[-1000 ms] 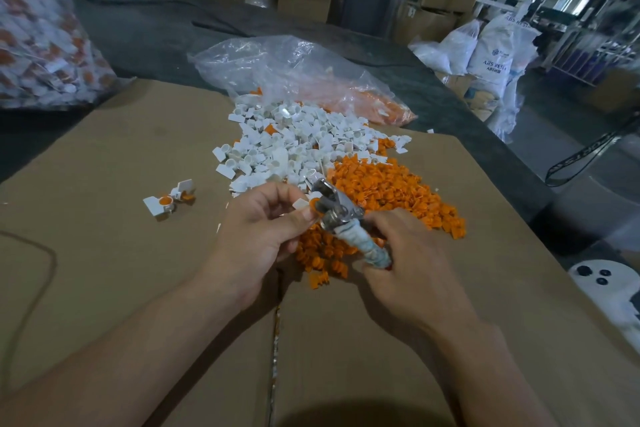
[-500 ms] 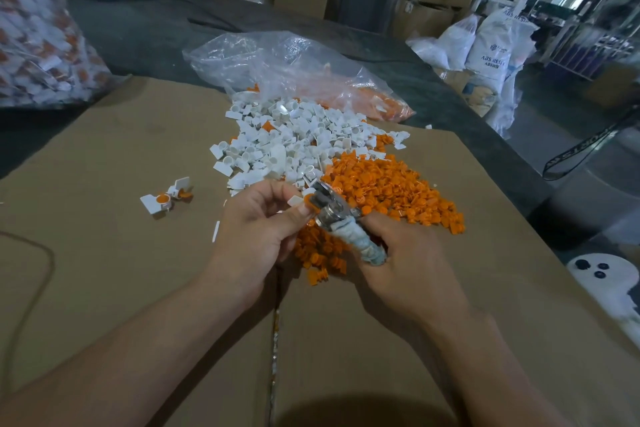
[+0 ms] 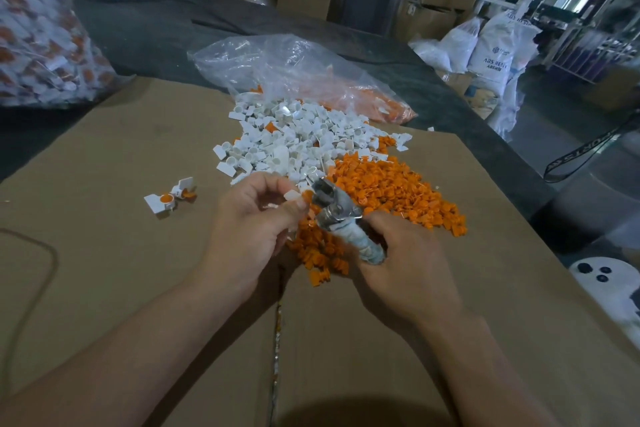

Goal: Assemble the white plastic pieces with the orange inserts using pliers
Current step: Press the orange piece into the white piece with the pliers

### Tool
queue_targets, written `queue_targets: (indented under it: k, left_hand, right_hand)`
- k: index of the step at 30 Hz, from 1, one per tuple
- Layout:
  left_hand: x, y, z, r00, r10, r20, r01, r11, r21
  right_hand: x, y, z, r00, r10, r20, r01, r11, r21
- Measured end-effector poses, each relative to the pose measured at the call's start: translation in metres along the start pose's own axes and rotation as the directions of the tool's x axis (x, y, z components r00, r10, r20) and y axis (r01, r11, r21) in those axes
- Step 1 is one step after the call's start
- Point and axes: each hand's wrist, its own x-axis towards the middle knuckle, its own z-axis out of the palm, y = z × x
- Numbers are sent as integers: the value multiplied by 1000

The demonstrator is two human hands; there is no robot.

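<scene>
Clear plastic bag (image 3: 294, 69) holds orange inserts (image 3: 377, 104); left fingers (image 3: 292, 212) pinch a white piece (image 3: 292, 195), right fingers (image 3: 379, 220) grip pliers (image 3: 334, 206).

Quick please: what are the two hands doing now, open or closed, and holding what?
Left hand: closed, pinching a white plastic piece.
Right hand: closed, gripping the pliers.

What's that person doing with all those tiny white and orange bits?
A person is putting small parts together on a sheet of cardboard. The left hand pinches a white piece, and the right hand grips pliers whose metal head is right next to that piece. Behind the hands lie a pile of white pieces and a pile of orange inserts. Two white-and-orange pieces, seemingly done, sit off to the left.
</scene>
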Motion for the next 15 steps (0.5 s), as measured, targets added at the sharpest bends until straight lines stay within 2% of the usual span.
queue_targets:
  k: [2, 4, 7, 10, 13, 15]
  left_hand:
    - [7, 4, -12, 985, 136, -103, -114, 974, 198]
    - [17, 6, -29, 946, 255, -200, -153, 895, 418]
    - [28, 6, -49, 923, 272, -272, -15, 731, 682]
    - [33, 3, -58, 924, 252, -287, 75, 616, 784]
    - [37, 1, -65, 938, 217, -271, 132, 498, 857]
    - [37, 2, -66, 944, 182, -274, 166, 454, 875]
  right_hand:
    - [3, 7, -1, 998, 32, -51, -32, 999, 6]
    - [4, 17, -3, 989, 114, -99, -112, 993, 25]
    - [6, 33, -8, 961, 259, -98, -257, 966, 29]
    - [5, 47, -11, 931, 360, -64, -362, 932, -19]
    - [4, 58, -12, 915, 400, -47, -402, 915, -28]
    - [4, 63, -14, 910, 414, -24, -414, 910, -29]
